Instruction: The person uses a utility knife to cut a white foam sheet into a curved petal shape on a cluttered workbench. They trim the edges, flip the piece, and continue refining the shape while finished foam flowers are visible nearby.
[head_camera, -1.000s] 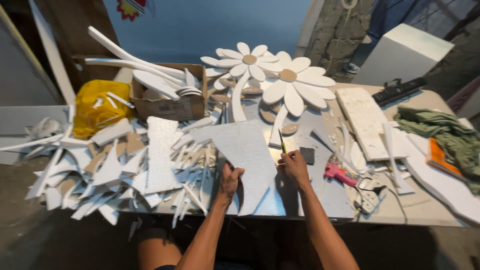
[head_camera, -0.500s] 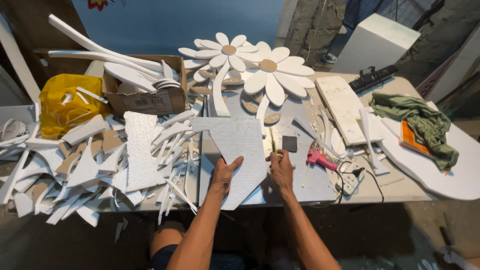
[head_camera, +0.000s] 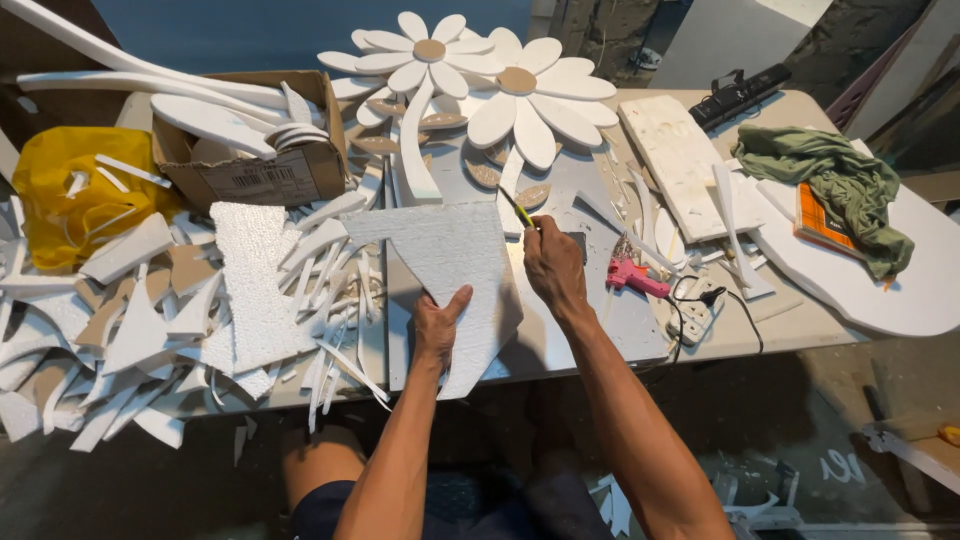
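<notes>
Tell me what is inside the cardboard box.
Inside the cardboard box lie curved white foam strips, long ones sticking out over its left edge. The box walls and those strips hide whatever lies deeper at the bottom.

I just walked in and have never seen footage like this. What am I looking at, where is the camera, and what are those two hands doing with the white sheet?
No machine here: these are a person's own bare hands, filmed by a camera worn on the head and looking down at a work table.

The left hand lies flat on a white foam sheet, pressing it down. The right hand holds a thin yellow-handled tool at the sheet's upper right edge; its tip is too small to make out.

Around them: a heap of white foam offcuts on the left, a cardboard box, a yellow bag, two foam daisies at the back, a pink glue gun and a green cloth on the right.
</notes>
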